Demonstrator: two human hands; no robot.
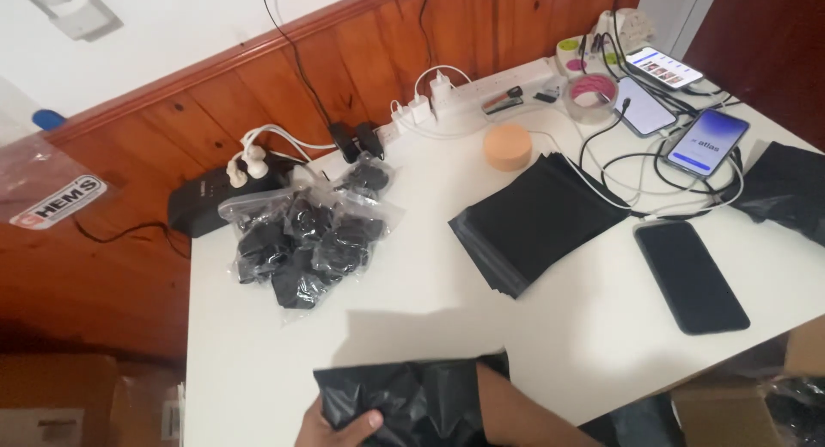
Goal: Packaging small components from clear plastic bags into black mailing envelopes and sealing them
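Left hand (339, 427) sits at the bottom edge of the view, thumb and fingers closed over the lower left corner of a crumpled black plastic bag (404, 395). The bag lies at the near edge of the white table (258, 361), partly over that edge. The right forearm (524, 417) disappears into or behind the bag — the right hand itself is hidden, so I cannot tell whether its fingers are open or closed, or what they hold.

Elsewhere on the table: a pile of small clear zip pouches with dark contents (305, 236) sits well behind the bag to the left; a stack of flat black mailer bags (537, 219) lies mid-table; a black phone, screen dark (690, 275), lies just to the right of the stack.

Risks, as judged from this layout:
- The bag overhangs the table edge and is pinched at one corner only. If the grip slackens, the thin film could slide off toward the floor.
- The plastic looks slippery and creased; anything inside may shift unseen.
- White and black charging cables (636, 176) loop between the stack and the lit phones (706, 143) — a sweep of the arm across there could snag a cable and drag a phone.
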